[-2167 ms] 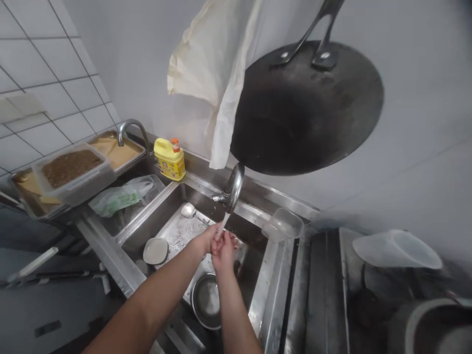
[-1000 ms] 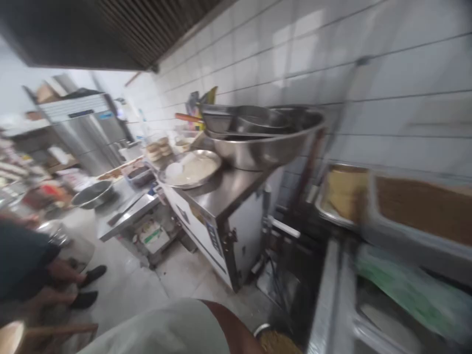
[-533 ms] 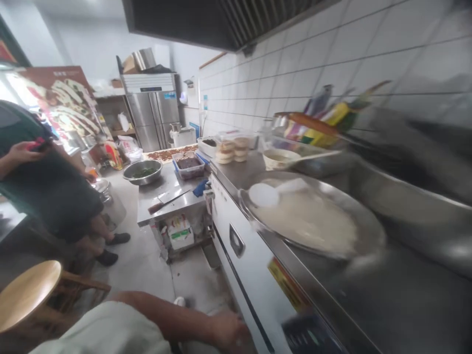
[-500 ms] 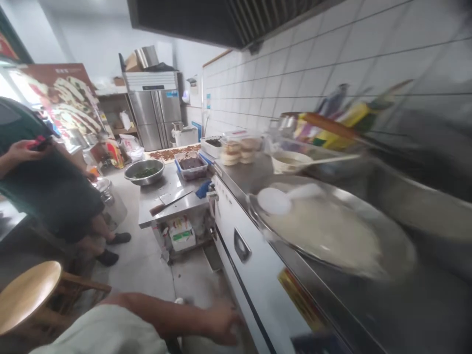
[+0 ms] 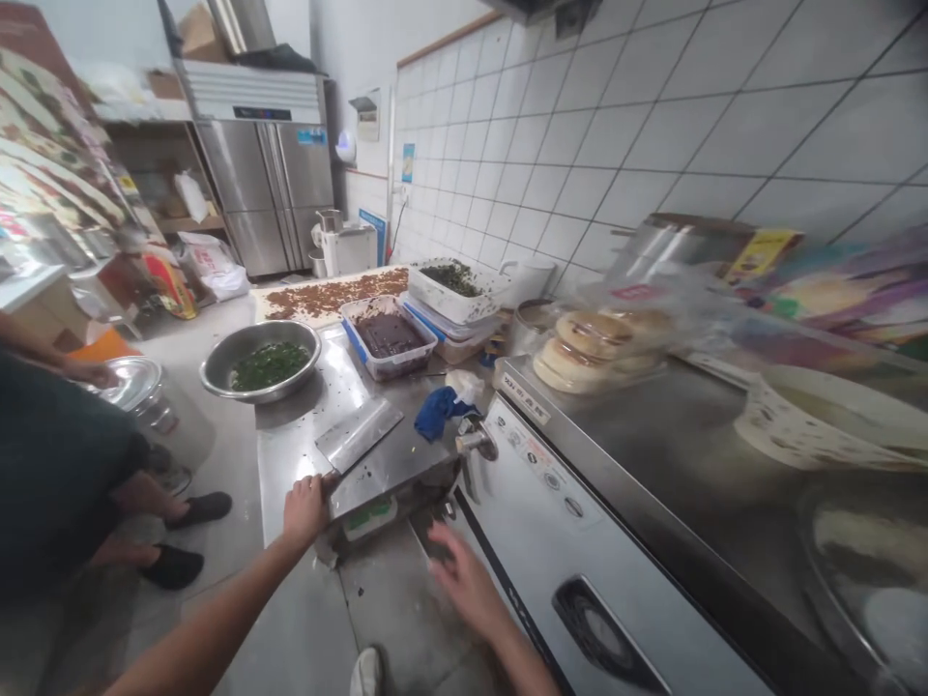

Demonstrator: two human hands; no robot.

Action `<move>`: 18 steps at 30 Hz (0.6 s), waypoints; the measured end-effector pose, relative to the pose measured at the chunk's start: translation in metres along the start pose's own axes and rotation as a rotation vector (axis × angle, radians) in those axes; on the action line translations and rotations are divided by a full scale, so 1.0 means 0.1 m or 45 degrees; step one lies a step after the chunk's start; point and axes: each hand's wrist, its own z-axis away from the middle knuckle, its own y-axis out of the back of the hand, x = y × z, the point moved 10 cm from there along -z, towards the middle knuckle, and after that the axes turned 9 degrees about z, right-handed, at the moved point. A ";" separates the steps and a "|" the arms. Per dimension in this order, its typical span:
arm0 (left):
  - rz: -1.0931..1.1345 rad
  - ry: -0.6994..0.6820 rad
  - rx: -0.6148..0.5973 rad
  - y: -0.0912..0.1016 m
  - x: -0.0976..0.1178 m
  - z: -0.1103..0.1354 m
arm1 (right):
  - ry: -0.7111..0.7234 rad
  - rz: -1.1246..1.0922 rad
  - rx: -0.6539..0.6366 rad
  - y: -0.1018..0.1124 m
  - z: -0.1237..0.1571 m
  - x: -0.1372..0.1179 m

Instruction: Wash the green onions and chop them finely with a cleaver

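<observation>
At the near edge of the steel table [image 5: 286,440], my left hand [image 5: 305,507] is closed around the handle of a cleaver [image 5: 361,435]. The broad blade lies over the tabletop and points away to the right. My right hand [image 5: 468,580] hangs lower, in front of the white appliance, its fingers apart and nothing in them. Beyond the blade are a metal bowl [image 5: 313,360] of chopped greens and a plastic tub of dark red-brown paste [image 5: 391,335]. A blue cloth [image 5: 435,414] lies right of the blade.
A person in dark clothes [image 5: 58,483] stands at the left. The white appliance [image 5: 536,503] runs along the right, topped with stacked flatbreads [image 5: 572,353] and a patterned pot [image 5: 819,416]. Behind the tubs is a board strewn with brown bits [image 5: 333,295]. A steel refrigerator [image 5: 250,193] stands farther back.
The view has moved closer to the steel table. My left hand now grips the cleaver, which lay untouched on the table before. Both my hands show now; only one arm showed earlier.
</observation>
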 end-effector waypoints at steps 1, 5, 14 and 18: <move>-0.022 0.020 -0.041 -0.03 -0.04 -0.10 | 0.035 0.019 -0.009 -0.05 -0.34 -0.07; 0.034 0.069 -0.259 -0.17 -0.16 -0.38 | 0.031 0.327 0.341 0.23 -1.85 -0.20; 0.001 0.027 -0.225 0.00 -0.88 -0.12 | -0.041 0.642 0.628 0.02 -2.97 0.07; 0.015 0.315 -0.337 -0.11 -1.46 0.24 | 0.407 0.665 0.311 -0.98 -2.86 -0.23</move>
